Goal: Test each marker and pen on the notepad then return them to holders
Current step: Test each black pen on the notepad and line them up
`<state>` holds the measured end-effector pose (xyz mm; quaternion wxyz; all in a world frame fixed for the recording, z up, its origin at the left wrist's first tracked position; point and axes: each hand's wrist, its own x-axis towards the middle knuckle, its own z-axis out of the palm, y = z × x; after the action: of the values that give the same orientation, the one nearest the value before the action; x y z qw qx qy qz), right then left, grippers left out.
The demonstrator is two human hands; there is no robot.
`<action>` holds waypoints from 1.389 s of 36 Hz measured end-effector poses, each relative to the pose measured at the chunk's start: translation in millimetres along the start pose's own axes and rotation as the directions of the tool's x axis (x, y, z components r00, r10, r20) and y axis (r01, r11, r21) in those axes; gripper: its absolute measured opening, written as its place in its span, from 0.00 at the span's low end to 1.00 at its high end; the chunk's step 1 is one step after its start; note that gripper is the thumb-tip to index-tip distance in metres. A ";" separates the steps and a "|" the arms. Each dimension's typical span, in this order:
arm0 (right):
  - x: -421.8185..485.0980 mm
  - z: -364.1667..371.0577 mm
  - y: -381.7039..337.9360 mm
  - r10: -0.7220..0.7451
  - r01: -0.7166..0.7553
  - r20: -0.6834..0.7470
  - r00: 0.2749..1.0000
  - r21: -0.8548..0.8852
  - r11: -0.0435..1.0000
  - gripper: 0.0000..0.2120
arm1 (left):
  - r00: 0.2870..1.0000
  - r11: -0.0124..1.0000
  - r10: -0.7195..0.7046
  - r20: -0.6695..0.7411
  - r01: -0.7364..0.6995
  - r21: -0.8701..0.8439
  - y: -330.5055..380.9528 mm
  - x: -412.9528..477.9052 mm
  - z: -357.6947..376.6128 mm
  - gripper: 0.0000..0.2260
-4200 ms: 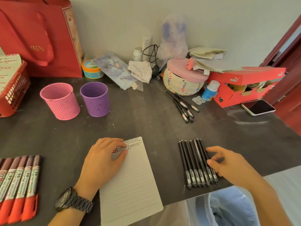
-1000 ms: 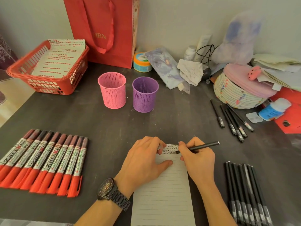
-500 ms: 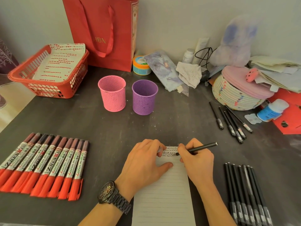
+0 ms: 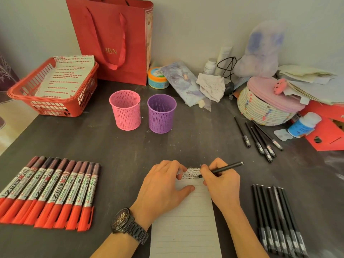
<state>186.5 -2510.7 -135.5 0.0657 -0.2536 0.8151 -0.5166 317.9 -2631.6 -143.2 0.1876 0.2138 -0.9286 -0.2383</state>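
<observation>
The right hand (image 4: 222,185) gripped a black pen (image 4: 229,167) in its fingers, tip on the notepad (image 4: 186,229); the left hand (image 4: 162,189), fingers relaxed, pinned the pad. Short, light strokes should suffice.

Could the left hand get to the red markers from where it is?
Probably yes: the red markers lie uncovered on the left hand's side, with bare table between; it only presses the notepad.

Red-capped brown-barrelled markers (image 4: 48,192): about ten. Slim black pens (image 4: 275,220): seven in near row, five in far cluster (image 4: 258,138), one in right hand (image 4: 221,187). Pink perforated plastic cup (image 4: 125,110): one. Purple perforated plastic cup (image 4: 161,114): one
</observation>
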 end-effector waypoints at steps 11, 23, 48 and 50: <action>-0.6 -2.1 -0.7 0.015 -0.015 0.002 1.000 0.028 0.999 0.16 | 0.999 1.000 -0.020 0.035 0.020 -0.001 -2.6 1.5 2.3 0.19; -4.1 -7.6 -11.8 0.044 -0.020 -0.079 0.996 0.290 0.957 0.12 | 0.999 0.986 0.033 -0.023 -0.036 -0.161 1.4 -3.0 -10.7 0.09; -2.2 -19.8 -3.7 0.001 -0.089 0.146 0.989 0.598 0.797 0.05 | 0.985 0.994 0.030 -0.171 -0.047 -0.097 -0.5 -1.4 -4.7 0.11; -2.2 -19.8 -3.2 -0.009 -0.086 0.156 0.988 0.595 0.799 0.05 | 0.980 0.993 0.049 -0.193 -0.068 -0.094 -0.7 -1.6 -4.5 0.12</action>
<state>182.1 -2494.6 -124.0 0.2144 -0.2414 0.6076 -0.7257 321.5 -2633.0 -140.3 0.2930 0.1983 -0.8992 -0.2573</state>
